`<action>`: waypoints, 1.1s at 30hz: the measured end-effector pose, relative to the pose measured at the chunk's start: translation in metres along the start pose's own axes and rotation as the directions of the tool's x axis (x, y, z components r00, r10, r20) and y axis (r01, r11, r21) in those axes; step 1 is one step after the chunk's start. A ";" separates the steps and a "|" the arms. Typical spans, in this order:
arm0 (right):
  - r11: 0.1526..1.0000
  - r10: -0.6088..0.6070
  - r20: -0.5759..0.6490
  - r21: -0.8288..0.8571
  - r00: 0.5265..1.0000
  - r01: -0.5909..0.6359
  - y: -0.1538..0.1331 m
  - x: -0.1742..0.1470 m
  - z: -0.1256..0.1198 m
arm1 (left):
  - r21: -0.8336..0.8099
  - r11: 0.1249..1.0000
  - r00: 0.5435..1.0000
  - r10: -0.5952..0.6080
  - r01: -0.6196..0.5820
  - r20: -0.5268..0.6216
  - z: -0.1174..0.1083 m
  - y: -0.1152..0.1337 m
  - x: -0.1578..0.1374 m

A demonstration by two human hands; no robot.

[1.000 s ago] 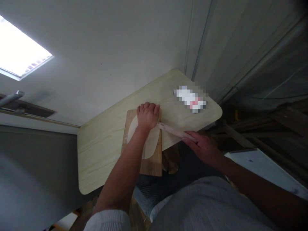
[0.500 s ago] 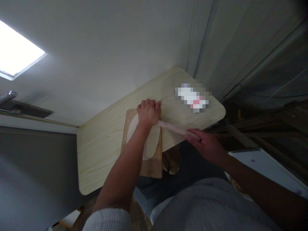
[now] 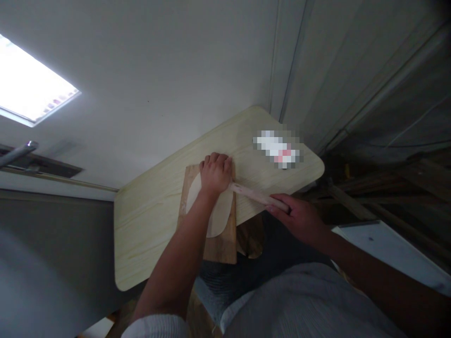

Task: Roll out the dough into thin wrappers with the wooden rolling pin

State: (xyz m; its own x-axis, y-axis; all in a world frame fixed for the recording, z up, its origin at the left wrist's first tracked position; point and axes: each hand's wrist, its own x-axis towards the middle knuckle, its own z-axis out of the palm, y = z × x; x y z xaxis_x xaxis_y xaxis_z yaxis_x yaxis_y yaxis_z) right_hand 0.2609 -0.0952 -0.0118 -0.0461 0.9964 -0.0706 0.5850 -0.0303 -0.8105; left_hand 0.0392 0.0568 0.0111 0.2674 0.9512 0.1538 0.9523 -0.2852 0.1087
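Observation:
A flat, pale sheet of dough [image 3: 221,213] lies on a wooden cutting board [image 3: 221,253]. My left hand [image 3: 215,174] is over the far part of the board, its fingers bent over the left end of a wooden rolling pin [image 3: 252,191]. That end of the pin is hidden beneath my palm. The pin slants down to the right, past the board's edge. My right hand [image 3: 299,218] grips its right end, with thumb and fingers closed around it. My left forearm covers part of the dough.
The board stands on a narrow light-wood table [image 3: 148,230] against a pale wall [image 3: 176,70], its near end jutting over the table's front edge. A blurred-out white and red item [image 3: 278,148] lies on the table's far right. A white panel [image 3: 391,251] is at lower right.
The view has shifted slightly. My right hand and the pin's right end have moved a little left, towards the board. My left hand stays over the board.

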 end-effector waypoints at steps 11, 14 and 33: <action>1.000 -0.002 0.016 0.014 1.000 0.001 -0.004 -0.010 0.003 | -0.053 0.998 0.999 0.042 -0.041 0.020 -0.002 -0.011 -0.023; 1.000 0.013 -0.005 -0.002 1.000 -0.013 -0.001 -0.008 0.001 | -0.012 0.999 0.999 0.039 -0.038 0.025 0.000 -0.008 -0.014; 0.995 0.092 -0.001 0.044 0.996 -0.092 0.005 0.014 -0.009 | 0.008 0.998 0.997 0.066 -0.067 0.030 0.007 0.008 0.029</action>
State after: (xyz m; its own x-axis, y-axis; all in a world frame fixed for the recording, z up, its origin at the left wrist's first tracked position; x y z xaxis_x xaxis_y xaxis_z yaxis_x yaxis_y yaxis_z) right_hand 0.2707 -0.0811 -0.0121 0.0086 0.9895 -0.1443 0.5508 -0.1251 -0.8252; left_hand 0.0554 0.0826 0.0098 0.3342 0.9333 0.1314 0.9335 -0.3471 0.0906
